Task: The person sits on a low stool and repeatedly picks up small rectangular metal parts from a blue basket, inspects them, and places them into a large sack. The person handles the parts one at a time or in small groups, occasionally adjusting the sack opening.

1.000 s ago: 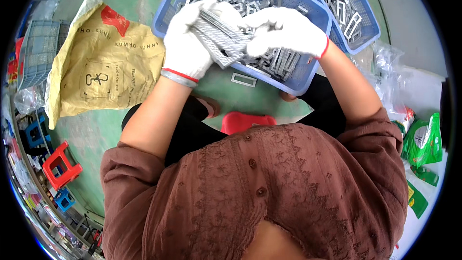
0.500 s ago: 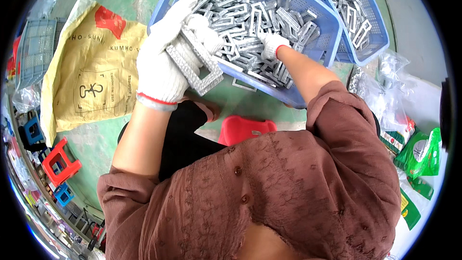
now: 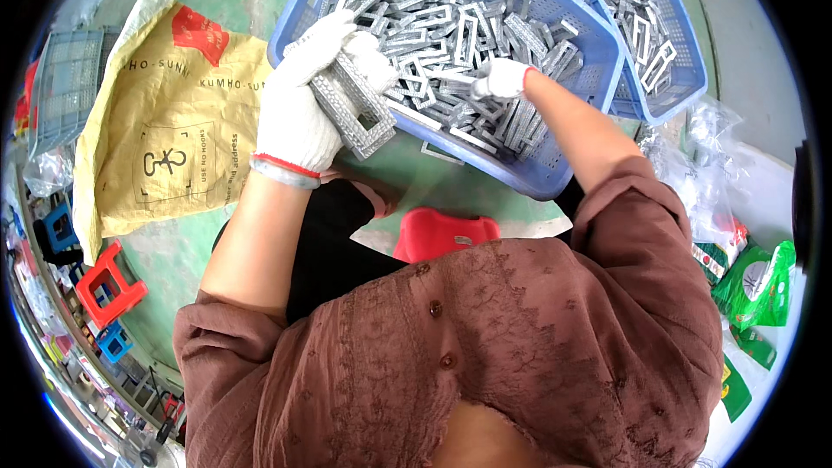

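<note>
My left hand (image 3: pixel 303 104), in a white knitted glove with a red-edged cuff, grips several silver-grey rectangular metal frames (image 3: pixel 360 140) stacked together. Its palm and fingers wrap their upper left side. Over the blue plastic basket (image 3: pixel 607 91), my right hand (image 3: pixel 503 79), gloved alike, is closed at the end of one metal frame (image 3: pixel 451 76), which points left and shows its bright edge. Part of that frame is hidden by the fingers. Many loose metal frames (image 3: pixel 425 17) lie jumbled in the basket beneath.
A second blue basket (image 3: pixel 693 69) of similar frames adjoins on the right. To the left lies a yellow woven sack (image 3: pixel 173 139). A red stool (image 3: pixel 446 234) is close before me; a smaller red stool (image 3: pixel 111 289) stands far left. Clear plastic bags (image 3: pixel 711 165) lie at the right.
My right hand has lifted slightly from the pile, with a frame now at its fingers. My left hand has shifted a little right and down, turning its stack of frames.
</note>
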`<state>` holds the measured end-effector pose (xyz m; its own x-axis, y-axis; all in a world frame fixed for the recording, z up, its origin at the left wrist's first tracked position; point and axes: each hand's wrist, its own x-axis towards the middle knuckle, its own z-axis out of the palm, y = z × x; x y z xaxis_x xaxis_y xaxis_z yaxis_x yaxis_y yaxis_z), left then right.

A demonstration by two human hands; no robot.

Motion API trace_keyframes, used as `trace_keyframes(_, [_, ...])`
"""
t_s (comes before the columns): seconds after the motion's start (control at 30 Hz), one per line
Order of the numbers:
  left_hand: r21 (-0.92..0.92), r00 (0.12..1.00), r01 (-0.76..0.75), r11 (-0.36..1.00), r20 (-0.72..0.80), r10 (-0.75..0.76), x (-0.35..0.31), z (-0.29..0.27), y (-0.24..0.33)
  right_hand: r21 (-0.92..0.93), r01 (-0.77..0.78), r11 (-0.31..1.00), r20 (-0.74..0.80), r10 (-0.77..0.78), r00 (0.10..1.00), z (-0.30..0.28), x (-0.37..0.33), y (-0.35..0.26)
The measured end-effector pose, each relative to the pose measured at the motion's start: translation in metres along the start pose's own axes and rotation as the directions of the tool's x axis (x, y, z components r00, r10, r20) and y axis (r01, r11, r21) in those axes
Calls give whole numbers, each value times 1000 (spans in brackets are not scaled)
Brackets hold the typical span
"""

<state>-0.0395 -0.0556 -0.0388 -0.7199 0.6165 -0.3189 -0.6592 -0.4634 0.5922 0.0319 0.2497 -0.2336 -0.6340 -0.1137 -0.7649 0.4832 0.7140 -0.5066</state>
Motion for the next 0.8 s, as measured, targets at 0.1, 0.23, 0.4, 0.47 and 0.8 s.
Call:
trace_keyframes(0.1, [-1, 1000, 22, 1000, -13, -22, 5, -10, -9, 694, 60, 717, 111, -190, 976, -20, -42, -17])
trace_keyframes(0.23, [-35, 995, 71, 997, -73, -73, 10, -8, -20, 563, 215, 798, 89, -317, 944, -57, -117, -91])
trace_keyframes(0.4, [-78, 997, 33, 996, -70, -38, -5, 40, -21, 477, 384, 791, 13, -443, 897, -56, -174, -140])
trace_keyframes(0.47, [-85, 998, 10, 996, -56, -15, -12, 50, -20, 213, 332, 919, -10, -338, 941, -50, -202, -171])
trace_keyframes(0.8, [-19, 995, 6, 1000, 98, -4, -11, 40, -16, 524, 554, 647, -252, -503, 827, -20, -216, -158])
